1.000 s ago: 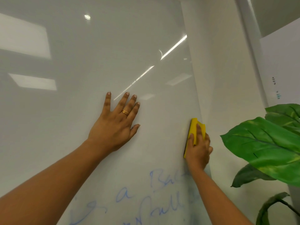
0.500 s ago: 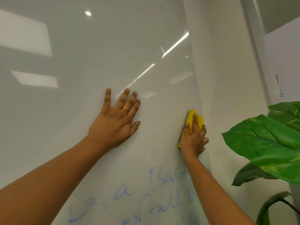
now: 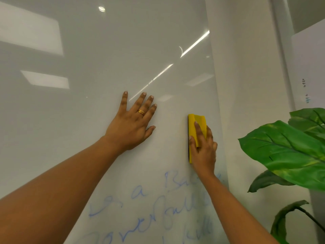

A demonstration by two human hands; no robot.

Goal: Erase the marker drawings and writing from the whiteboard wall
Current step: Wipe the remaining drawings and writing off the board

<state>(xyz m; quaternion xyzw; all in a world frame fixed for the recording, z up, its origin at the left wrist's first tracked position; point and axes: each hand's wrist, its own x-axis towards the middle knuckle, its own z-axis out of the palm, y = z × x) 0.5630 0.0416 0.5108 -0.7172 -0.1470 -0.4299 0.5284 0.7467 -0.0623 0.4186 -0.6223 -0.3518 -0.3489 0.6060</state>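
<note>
Left hand [image 3: 131, 127] flat on whiteboard wall [image 3: 123, 50], 5 digits spread, gold ring [image 3: 141, 112] on 1. Blue writing [image 3: 158, 208] below: faint, smeared at right, cut by frame bottom, partly behind right forearm. Right hand [image 3: 203, 150] grips yellow eraser [image 3: 197, 124], pressed to board near its right edge. Plant leaves [image 3: 290, 152] cropped far right.

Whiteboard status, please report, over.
Left hand flat on whiteboard. Right hand grips eraser, above blue writing. Leaf at right, not blocking.
</note>
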